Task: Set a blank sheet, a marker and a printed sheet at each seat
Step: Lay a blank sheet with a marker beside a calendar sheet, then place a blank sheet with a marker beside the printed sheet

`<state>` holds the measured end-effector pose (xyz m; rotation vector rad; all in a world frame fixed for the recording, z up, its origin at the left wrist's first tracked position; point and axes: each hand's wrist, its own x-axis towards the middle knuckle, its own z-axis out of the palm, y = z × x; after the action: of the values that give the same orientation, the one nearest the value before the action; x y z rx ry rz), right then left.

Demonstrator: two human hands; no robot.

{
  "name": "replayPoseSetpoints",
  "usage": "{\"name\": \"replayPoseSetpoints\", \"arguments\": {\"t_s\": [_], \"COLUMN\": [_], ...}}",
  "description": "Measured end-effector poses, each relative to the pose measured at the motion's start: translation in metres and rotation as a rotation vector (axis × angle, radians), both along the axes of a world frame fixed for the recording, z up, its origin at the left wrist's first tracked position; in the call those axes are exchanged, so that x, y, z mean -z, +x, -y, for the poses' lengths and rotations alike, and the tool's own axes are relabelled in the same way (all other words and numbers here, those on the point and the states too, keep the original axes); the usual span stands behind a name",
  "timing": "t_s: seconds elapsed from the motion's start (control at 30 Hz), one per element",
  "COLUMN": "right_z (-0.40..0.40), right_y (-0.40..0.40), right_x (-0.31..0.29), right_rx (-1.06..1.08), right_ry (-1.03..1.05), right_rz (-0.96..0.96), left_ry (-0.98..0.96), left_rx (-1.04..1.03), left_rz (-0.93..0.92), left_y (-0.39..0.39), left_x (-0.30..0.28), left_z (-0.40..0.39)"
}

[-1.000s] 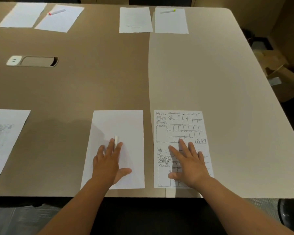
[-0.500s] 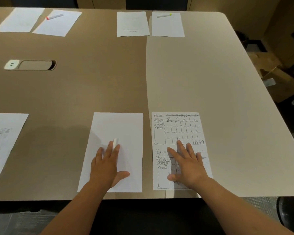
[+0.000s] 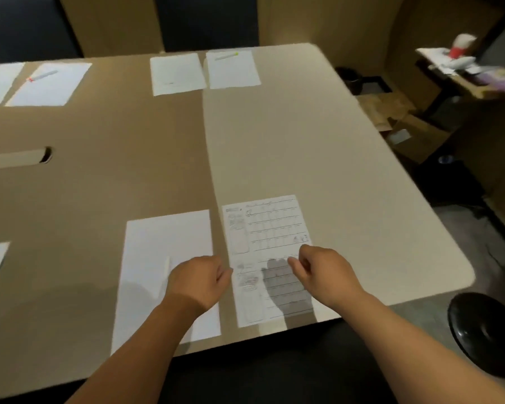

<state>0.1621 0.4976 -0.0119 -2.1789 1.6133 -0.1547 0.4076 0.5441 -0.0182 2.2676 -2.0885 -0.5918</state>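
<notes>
The left hand (image 3: 197, 279) and right hand (image 3: 322, 271) hang above the near table (image 3: 303, 147) edge, fingers loosely curled, holding nothing. The white marker (image 3: 166, 266) lies on the blank sheet (image 3: 164, 252), left of the printed sheet (image 3: 267, 237).

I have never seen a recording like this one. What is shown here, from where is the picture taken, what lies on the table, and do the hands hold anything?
There is no machine here. A person wears a camera on the head, so the one view looks forward and down at their own two bare arms.

The left hand hangs over a blank sheet, on which a white marker lies. The right hand is above a printed sheet with a grid and drawings. Both hands are loosely curled and hold nothing.

All lies on a large table. At the far edge lie two more sets of sheets: one with a yellow-tipped marker, one with a red-tipped marker. The picture is somewhat blurred.
</notes>
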Motion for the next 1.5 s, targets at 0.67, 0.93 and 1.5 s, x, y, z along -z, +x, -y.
{"name": "replayPoseSetpoints", "arguments": {"t_s": [0.67,0.93,1.5], "right_z": [0.000,0.060,0.473], "right_y": [-0.440,-0.557,-0.622], "right_x": [-0.100,-0.106,-0.107], "right_rx": [0.233,0.227,0.013], "right_ry": [-0.194,-0.166,-0.100], "right_rz": [-0.104,-0.131,-0.183], "left_ry": [-0.227,-0.252,-0.204], "left_rx": [0.417,0.486,0.194], "left_rz": [-0.165,-0.160,-0.207], "left_y": [-0.482,-0.595,-0.648], "left_x": [-0.075,-0.080,-0.058], "left_z": [0.084,0.158,0.521]}}
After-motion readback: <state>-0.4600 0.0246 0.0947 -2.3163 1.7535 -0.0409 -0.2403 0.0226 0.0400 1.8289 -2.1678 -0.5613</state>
